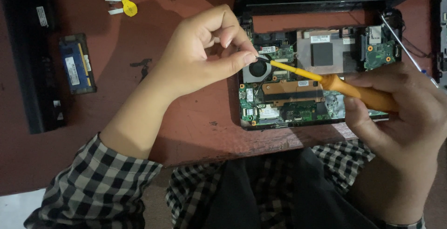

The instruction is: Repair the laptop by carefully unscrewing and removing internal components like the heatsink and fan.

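An opened laptop base point(321, 112) lies on the reddish wooden table point(195, 126), its green circuit board, copper heat pipe and round black fan point(257, 69) exposed. My right hand point(400, 117) grips the orange handle of a screwdriver point(358, 91), whose yellow shaft points left toward the fan. My left hand point(205, 52) hovers over the fan with thumb and forefinger pinched at the screwdriver's tip; whether a screw sits between them cannot be seen.
A long black battery pack point(28, 52) lies at the left edge, a blue memory module point(77, 63) beside it. A yellow coin cell with white leads point(128, 6) rests at the top. A thin metal rod point(405, 47) leans at the right.
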